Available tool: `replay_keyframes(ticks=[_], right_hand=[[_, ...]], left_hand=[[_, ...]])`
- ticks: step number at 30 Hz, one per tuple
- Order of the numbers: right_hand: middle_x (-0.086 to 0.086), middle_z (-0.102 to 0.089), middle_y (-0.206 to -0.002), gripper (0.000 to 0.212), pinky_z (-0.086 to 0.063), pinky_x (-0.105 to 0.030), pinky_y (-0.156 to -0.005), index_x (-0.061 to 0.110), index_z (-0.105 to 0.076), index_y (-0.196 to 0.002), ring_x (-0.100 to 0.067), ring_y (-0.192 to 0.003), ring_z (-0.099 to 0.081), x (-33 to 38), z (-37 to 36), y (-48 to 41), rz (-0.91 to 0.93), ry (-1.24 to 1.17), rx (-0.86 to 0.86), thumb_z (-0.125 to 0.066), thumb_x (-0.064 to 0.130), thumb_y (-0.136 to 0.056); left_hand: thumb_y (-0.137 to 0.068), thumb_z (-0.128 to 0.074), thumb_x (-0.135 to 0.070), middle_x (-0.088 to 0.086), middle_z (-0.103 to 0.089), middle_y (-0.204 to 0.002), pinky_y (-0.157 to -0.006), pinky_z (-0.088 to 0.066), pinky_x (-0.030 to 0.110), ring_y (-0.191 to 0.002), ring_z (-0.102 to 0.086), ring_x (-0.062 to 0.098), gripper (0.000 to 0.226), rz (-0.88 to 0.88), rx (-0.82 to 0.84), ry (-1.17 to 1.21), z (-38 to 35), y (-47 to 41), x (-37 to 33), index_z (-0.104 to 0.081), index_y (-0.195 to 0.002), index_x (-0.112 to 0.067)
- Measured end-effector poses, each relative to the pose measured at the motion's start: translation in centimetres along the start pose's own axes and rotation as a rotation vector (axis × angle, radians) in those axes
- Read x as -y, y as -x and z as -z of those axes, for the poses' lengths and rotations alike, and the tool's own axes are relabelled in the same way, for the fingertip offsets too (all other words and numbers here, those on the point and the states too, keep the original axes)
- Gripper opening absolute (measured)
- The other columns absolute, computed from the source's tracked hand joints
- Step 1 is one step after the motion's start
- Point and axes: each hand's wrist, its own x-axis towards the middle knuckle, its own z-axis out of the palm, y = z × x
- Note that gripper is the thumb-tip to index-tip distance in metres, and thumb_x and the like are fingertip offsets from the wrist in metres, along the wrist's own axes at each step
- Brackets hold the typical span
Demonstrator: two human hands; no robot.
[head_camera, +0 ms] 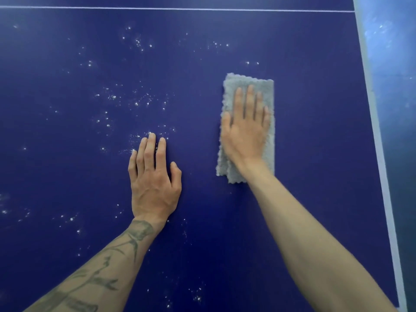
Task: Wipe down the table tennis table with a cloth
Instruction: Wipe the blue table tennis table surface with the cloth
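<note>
From my remote seat, nearest to me at 7 o'clock: the left forearm w/ dark leaf-and-flower tattoo running up to the wrist. No readable text, brand or label anywhere in view, and no containers.

Left hand sits just below centre, palm down, fingers straight and close together, flat on the dark blue table tennis table top; it has nothing in it. Fingertips touch a patch of white dust specks, which are scattered over the left half of the surface, approx 8 to 11 o'clock, w/ a few more at 6.

Right hand is at 2 o'clock from centre, also flat, fingers extended, pressing down on the folded light grey fluffy cloth. Not gripping, just palm pressure. Cloth lies lengthwise under the hand, edges showing on all sides.

Farther out: white edge stripe along the table's right side at 3 o'clock, thin white line across the top at 12. Beyond the right edge, a lighter blue floor.
</note>
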Motion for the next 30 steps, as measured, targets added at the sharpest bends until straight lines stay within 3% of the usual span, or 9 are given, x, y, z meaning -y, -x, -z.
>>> replay_keyframes(ticks=[4, 6, 10, 13, 17, 20, 24, 27, 30], right_hand=[[-0.006, -0.010, -0.178, 0.065, -0.010, -0.049, -0.133, 0.019, -0.018, -0.170, -0.025, -0.165, -0.007, 2.5, -1.6, 5.5, 0.424, 0.038, 0.058, -0.030, 0.041, -0.110], [-0.003, -0.012, -0.178, 0.065, -0.013, -0.048, -0.133, 0.021, -0.021, -0.170, -0.022, -0.165, -0.009, -0.5, -1.1, 7.4, 0.491, 0.067, 0.069, -0.035, 0.040, -0.110], [-0.002, -0.006, -0.179, 0.067, -0.007, -0.048, -0.133, 0.023, -0.012, -0.171, -0.022, -0.165, -0.004, -5.1, 0.7, 3.8, 0.130, 0.104, 0.046, -0.027, 0.042, -0.108], [-0.005, -0.001, -0.179, 0.069, -0.002, -0.048, -0.133, 0.021, -0.007, -0.171, -0.025, -0.165, 0.000, -2.1, 0.6, 0.6, -0.029, 0.042, -0.004, -0.026, 0.042, -0.108], [-0.006, -0.008, -0.178, 0.067, -0.007, -0.048, -0.132, 0.019, -0.015, -0.171, -0.026, -0.165, -0.005, 3.5, -1.6, 4.8, 0.238, 0.033, 0.018, -0.028, 0.041, -0.108], [-0.003, -0.012, -0.178, 0.065, -0.015, -0.049, -0.132, 0.021, -0.022, -0.169, -0.022, -0.165, -0.008, 1.7, -1.6, 9.5, 0.408, 0.018, 0.069, -0.036, 0.040, -0.109], [-0.001, -0.007, -0.179, 0.068, -0.011, -0.049, -0.133, 0.023, -0.012, -0.171, -0.021, -0.165, -0.004, -4.1, 0.3, 5.9, 0.156, 0.088, 0.062, -0.029, 0.043, -0.108], [-0.004, 0.001, -0.179, 0.068, -0.004, -0.049, -0.133, 0.021, -0.003, -0.171, -0.024, -0.165, 0.002, -3.5, 1.1, 0.1, -0.027, 0.057, 0.016, -0.023, 0.042, -0.109], [-0.006, 0.002, -0.179, 0.069, -0.002, -0.049, -0.133, 0.020, -0.004, -0.171, -0.026, -0.165, 0.003, 0.9, 0.1, -1.0, 0.024, 0.003, 0.023, -0.026, 0.042, -0.110]], left_hand=[[-0.106, -0.041, -0.030, 0.012, -0.030, -0.170, -0.131, -0.017, 0.050, -0.160, -0.024, 0.029, 0.059, -0.005, -0.003, -0.006, -0.1, 0.0, 0.0, -0.038, -0.160, -0.007], [-0.106, -0.042, -0.030, 0.013, -0.030, -0.170, -0.131, -0.017, 0.051, -0.160, -0.024, 0.029, 0.059, -0.007, -0.005, 0.000, 0.0, 0.0, 0.0, -0.037, -0.160, -0.007], [-0.106, -0.042, -0.029, 0.013, -0.030, -0.169, -0.131, -0.018, 0.052, -0.160, -0.024, 0.030, 0.058, -0.006, 0.010, -0.001, -0.1, 0.0, 0.1, -0.036, -0.160, -0.008], [-0.106, -0.042, -0.029, 0.013, -0.030, -0.169, -0.131, -0.017, 0.051, -0.160, -0.024, 0.030, 0.058, -0.008, 0.013, -0.001, -0.1, 0.0, 0.1, -0.036, -0.160, -0.008], [-0.105, -0.042, -0.029, 0.014, -0.031, -0.169, -0.131, -0.017, 0.051, -0.159, -0.025, 0.030, 0.059, 0.000, 0.005, -0.001, 0.0, -0.1, 0.0, -0.038, -0.159, -0.006], [-0.105, -0.042, -0.029, 0.014, -0.032, -0.169, -0.131, -0.018, 0.052, -0.159, -0.026, 0.030, 0.059, 0.001, 0.003, 0.007, 0.4, -0.2, -0.1, -0.039, -0.159, -0.005], [-0.105, -0.043, -0.028, 0.013, -0.031, -0.169, -0.131, -0.018, 0.052, -0.160, -0.024, 0.030, 0.058, 0.007, 0.022, 0.006, 0.3, 0.0, -0.1, -0.038, -0.159, -0.006], [-0.106, -0.043, -0.028, 0.013, -0.031, -0.169, -0.130, -0.019, 0.052, -0.160, -0.024, 0.029, 0.058, 0.008, 0.027, 0.002, 0.3, 0.0, -0.2, -0.038, -0.159, -0.007], [-0.106, -0.043, -0.027, 0.013, -0.032, -0.169, -0.130, -0.020, 0.052, -0.159, -0.026, 0.030, 0.057, 0.013, 0.020, -0.004, 0.4, -0.1, -0.3, -0.039, -0.159, -0.006]])
